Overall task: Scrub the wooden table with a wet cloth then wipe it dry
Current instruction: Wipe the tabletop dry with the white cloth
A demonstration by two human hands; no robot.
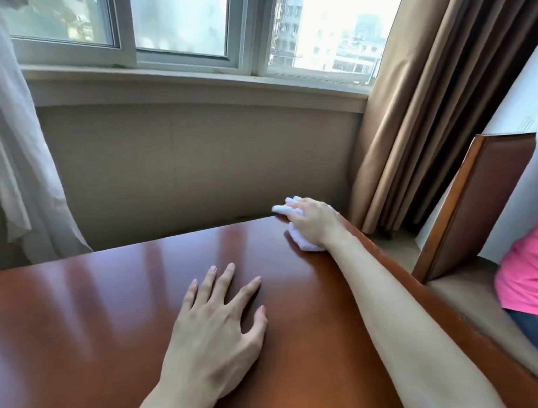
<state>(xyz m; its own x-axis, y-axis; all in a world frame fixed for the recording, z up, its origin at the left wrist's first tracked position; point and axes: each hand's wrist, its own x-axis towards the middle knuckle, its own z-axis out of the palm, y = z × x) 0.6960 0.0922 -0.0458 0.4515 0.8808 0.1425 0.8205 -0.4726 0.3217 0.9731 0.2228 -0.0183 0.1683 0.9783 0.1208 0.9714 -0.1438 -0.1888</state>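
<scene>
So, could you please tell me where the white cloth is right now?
In the head view, the white cloth lies at the wooden table's far right corner, under the right hand, near the brown curtain.

table point(93, 318): glossy reddish-brown wood, flat top filling the lower frame; window light reflects in pale streaks across it; far edge runs near the wall under the window.
cloth point(303, 242): white, small, bunched; lies on the table's far right corner, mostly covered by a hand, with ends showing past the fingers and under the wrist; wetness cannot be told.
</scene>
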